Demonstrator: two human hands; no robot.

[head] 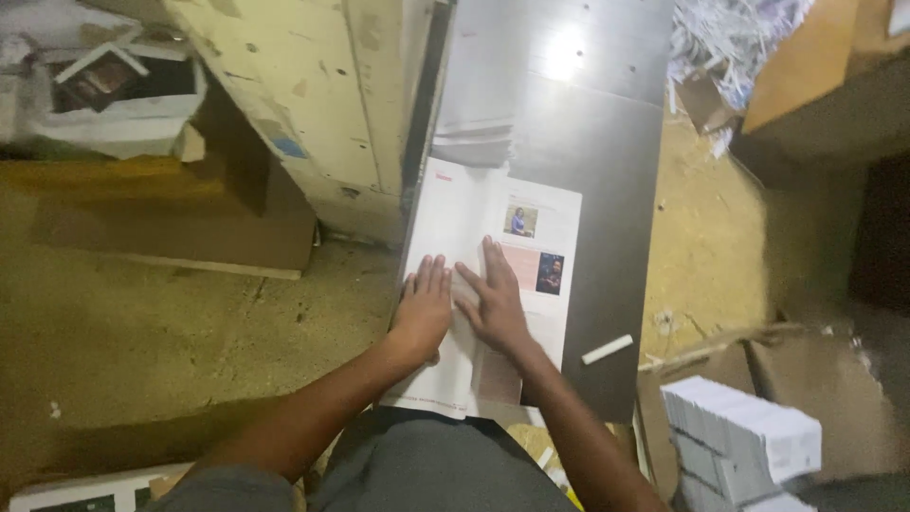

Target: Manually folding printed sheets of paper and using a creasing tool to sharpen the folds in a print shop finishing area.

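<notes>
A stack of large printed sheets, white with small photos and a pink block, lies on a grey metal machine table. My left hand rests flat on the left part of the top sheet, fingers together and pointing away from me. Close beside it, my right hand lies flat as well, with fingers spread, partly over the pink block. Neither hand holds anything. The near edge of the stack hangs toward my lap.
A small white stick lies on the table at the right. A worn cream machine body stands to the left. A pile of cut white sheets sits at the lower right, paper shreds at the top right.
</notes>
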